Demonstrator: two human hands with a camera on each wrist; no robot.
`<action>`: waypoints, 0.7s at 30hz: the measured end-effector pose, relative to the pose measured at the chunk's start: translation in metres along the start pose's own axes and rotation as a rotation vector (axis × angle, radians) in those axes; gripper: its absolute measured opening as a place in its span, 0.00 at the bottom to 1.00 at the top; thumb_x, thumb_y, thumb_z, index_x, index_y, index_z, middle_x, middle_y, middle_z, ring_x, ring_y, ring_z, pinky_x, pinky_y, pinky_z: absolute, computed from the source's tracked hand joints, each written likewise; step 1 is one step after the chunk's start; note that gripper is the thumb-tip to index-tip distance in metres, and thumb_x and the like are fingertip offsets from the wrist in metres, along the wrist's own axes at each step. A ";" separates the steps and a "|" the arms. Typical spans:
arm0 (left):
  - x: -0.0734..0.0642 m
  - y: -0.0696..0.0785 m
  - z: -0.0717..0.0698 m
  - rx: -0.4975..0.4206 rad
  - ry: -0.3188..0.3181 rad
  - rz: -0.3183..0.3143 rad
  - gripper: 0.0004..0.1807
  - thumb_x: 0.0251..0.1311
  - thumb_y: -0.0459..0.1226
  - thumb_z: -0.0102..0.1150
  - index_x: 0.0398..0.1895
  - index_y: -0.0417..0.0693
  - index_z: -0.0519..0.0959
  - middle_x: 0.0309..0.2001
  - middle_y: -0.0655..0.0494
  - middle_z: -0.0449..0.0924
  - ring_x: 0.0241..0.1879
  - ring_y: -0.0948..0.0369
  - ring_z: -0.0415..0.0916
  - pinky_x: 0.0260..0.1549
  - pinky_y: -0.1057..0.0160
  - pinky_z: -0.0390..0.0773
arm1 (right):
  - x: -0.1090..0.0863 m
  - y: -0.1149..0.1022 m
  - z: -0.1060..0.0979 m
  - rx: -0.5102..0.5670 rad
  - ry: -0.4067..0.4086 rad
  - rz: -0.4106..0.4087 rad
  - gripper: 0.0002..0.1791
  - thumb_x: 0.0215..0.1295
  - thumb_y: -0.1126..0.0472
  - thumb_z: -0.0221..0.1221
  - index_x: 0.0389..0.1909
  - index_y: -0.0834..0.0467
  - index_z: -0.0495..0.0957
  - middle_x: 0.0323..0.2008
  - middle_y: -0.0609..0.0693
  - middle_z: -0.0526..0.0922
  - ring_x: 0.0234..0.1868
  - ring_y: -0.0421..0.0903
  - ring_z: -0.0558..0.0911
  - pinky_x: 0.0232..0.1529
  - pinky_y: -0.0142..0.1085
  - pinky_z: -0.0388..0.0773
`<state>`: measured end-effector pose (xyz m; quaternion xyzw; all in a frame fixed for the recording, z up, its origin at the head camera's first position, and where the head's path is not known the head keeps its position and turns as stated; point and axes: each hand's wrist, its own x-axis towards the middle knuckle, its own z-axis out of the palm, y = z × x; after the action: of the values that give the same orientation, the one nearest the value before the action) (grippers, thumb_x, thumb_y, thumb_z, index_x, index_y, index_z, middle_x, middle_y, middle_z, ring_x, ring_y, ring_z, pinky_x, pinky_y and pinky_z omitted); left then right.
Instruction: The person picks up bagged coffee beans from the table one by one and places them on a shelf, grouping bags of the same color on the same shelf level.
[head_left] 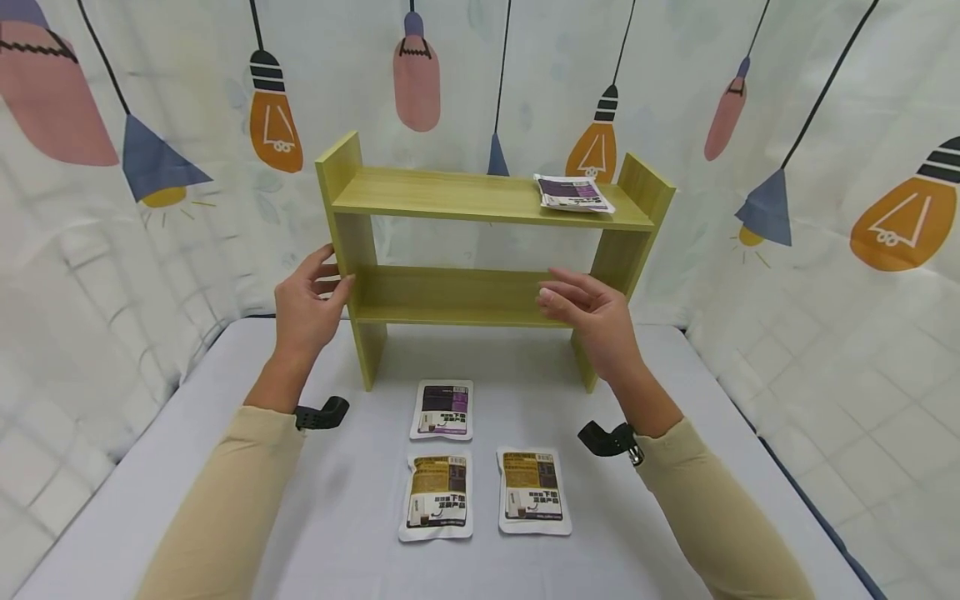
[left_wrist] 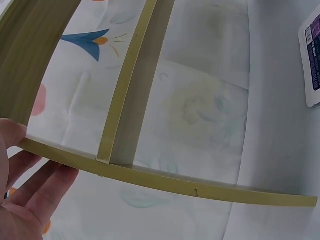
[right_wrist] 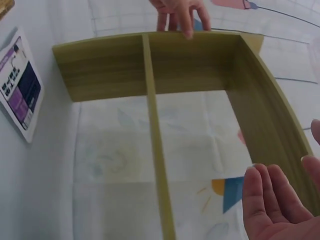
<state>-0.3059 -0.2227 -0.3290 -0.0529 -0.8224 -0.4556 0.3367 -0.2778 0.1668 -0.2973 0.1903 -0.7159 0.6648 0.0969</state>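
Note:
A two-tier yellow-green wooden shelf (head_left: 442,193) stands upright at the back of the table. My left hand (head_left: 309,304) pinches its left side panel (left_wrist: 160,176), the thumb at the front edge and the fingers along the outer face. In front of the shelf's right half hovers my right hand (head_left: 592,317), fingers extended and nothing in it; the right wrist view shows its fingers (right_wrist: 272,195) apart from the thumb. Flat purple-and-white packets (head_left: 573,193) lie stacked at the right end of the top board. The lower board (head_left: 450,296) shows no packets.
On the white-covered table (head_left: 337,517) lie a purple-labelled packet (head_left: 442,410) and two yellow-labelled packets, one at left (head_left: 437,497) and one at right (head_left: 532,492). Behind the shelf hangs a curtain (head_left: 465,67) printed with lamps. Each wrist wears a black strap.

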 end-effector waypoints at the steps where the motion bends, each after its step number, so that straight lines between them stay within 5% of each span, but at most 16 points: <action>1: 0.000 0.000 0.000 -0.001 0.002 0.001 0.28 0.70 0.41 0.62 0.73 0.64 0.72 0.58 0.45 0.84 0.49 0.46 0.87 0.53 0.45 0.84 | -0.001 0.003 0.002 -0.011 -0.003 0.009 0.25 0.67 0.53 0.68 0.64 0.52 0.81 0.52 0.51 0.89 0.49 0.54 0.89 0.52 0.33 0.86; 6: 0.000 0.001 0.001 -0.004 0.005 0.000 0.28 0.70 0.41 0.62 0.73 0.65 0.72 0.58 0.45 0.84 0.50 0.45 0.87 0.52 0.43 0.84 | -0.004 0.018 0.013 -0.021 -0.023 0.040 0.25 0.66 0.52 0.69 0.63 0.52 0.81 0.54 0.51 0.88 0.52 0.56 0.88 0.54 0.33 0.85; 13: 0.000 0.000 0.001 -0.008 0.008 0.004 0.28 0.70 0.41 0.62 0.73 0.65 0.72 0.59 0.45 0.84 0.50 0.45 0.87 0.52 0.43 0.84 | -0.010 0.036 0.031 -0.036 -0.056 0.066 0.27 0.65 0.54 0.70 0.64 0.57 0.80 0.59 0.60 0.84 0.53 0.43 0.88 0.56 0.32 0.84; 21: 0.000 -0.001 0.001 -0.006 0.004 0.008 0.28 0.71 0.41 0.61 0.73 0.64 0.72 0.59 0.44 0.84 0.50 0.44 0.87 0.52 0.42 0.84 | -0.015 0.058 0.047 -0.045 -0.086 0.095 0.26 0.65 0.57 0.70 0.63 0.57 0.80 0.60 0.58 0.84 0.57 0.48 0.87 0.54 0.31 0.84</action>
<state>-0.3064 -0.2226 -0.3295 -0.0564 -0.8202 -0.4567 0.3399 -0.2818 0.1251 -0.3614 0.1822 -0.7423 0.6436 0.0385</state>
